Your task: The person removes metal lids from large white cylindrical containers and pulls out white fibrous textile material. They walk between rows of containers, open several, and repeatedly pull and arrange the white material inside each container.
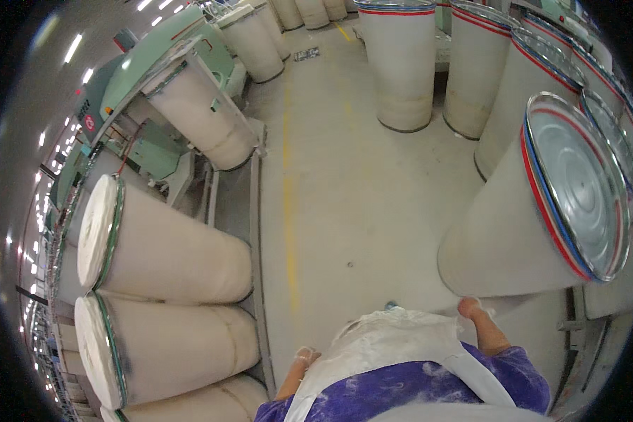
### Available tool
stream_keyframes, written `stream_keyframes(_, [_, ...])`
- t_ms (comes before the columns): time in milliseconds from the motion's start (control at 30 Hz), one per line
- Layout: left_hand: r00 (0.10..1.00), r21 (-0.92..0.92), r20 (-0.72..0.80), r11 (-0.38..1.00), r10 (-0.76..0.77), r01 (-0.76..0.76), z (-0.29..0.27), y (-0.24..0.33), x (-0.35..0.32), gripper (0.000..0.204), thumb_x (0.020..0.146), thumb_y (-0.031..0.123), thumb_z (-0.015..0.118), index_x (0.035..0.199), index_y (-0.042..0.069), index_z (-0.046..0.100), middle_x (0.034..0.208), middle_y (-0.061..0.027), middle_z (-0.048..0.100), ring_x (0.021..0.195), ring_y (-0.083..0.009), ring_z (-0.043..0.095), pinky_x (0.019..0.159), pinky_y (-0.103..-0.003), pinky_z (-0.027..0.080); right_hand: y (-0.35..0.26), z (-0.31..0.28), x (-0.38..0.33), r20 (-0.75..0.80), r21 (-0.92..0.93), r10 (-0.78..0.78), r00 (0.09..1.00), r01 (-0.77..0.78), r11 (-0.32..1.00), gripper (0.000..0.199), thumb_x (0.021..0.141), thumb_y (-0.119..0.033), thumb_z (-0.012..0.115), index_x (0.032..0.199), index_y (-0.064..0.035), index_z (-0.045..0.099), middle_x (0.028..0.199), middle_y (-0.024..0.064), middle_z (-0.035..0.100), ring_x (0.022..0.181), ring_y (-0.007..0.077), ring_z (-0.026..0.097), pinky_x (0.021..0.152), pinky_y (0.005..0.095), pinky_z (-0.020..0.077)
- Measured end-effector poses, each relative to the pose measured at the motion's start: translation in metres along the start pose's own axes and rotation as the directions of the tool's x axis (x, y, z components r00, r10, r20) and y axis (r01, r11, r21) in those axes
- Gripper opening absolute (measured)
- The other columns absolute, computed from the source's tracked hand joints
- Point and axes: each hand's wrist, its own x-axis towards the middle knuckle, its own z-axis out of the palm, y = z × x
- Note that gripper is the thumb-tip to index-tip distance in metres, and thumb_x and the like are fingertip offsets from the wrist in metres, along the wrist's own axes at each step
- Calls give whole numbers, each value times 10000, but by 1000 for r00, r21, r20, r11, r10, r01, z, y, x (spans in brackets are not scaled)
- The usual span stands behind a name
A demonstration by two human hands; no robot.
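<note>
My left hand (307, 354) hangs low beside the white apron (394, 334) over my purple shirt. Its fingers are too hidden to read, and white fluff clings about it. On the other side, my right hand (472, 307) hangs near the lower end of a tall whitish can (499, 225). Its fingers are hard to make out, and I cannot tell whether it touches the can. This can has red and blue bands under a metal rim, and a round metal disc (577, 183) shows at its top.
Left of me stand tall cans (176, 246) with green rims, filled with white fibre, behind a metal floor rail (257, 281). A green machine (148, 151) stands farther left. More red-banded cans (401, 70) line the right. A yellow line (288, 211) runs along the grey floor (380, 197).
</note>
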Motion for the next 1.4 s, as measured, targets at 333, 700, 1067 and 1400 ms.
stream_keyframes(333, [956, -27, 166, 968, -242, 250, -102, -23, 192, 357, 862, 370, 515, 984, 78, 680, 1011, -153, 660, 950, -321, 625, 805, -435, 488, -60, -308, 169, -119, 387, -18, 993, 63, 920, 320, 860, -270, 462, 967, -32, 647, 1082, 179, 629, 990, 354, 597, 863, 427, 469])
stream_keyframes(700, [981, 69, -87, 981, -175, 182, -503, -21, 555, 339, 876, 322, 525, 943, 26, 676, 975, -182, 659, 930, -327, 627, 802, -431, 482, -63, -378, 285, 177, 453, -20, 984, -63, 889, 291, 830, -266, 503, 954, -68, 677, 1047, 163, 638, 1000, 315, 608, 827, 433, 494])
stream_keyframes(1067, [954, 326, 4, 902, 299, -284, -719, 60, 802, 283, 798, 269, 604, 1005, 84, 658, 869, -120, 668, 784, -284, 639, 713, -406, 500, 0, -492, 520, 88, 633, 180, 980, -194, 750, 387, 833, -289, 545, 1152, -77, 603, 1202, 194, 561, 1093, 364, 547, 955, 428, 431])
stream_keyframes(1400, [958, -406, 153, 868, -244, 286, -762, 35, 902, 322, 842, 322, 546, 938, 44, 675, 858, -158, 668, 811, -326, 648, 717, -439, 515, 49, -975, 832, -243, 474, 127, 962, 4, 880, 283, 813, -273, 531, 974, -75, 654, 977, 182, 652, 946, 364, 606, 827, 435, 477])
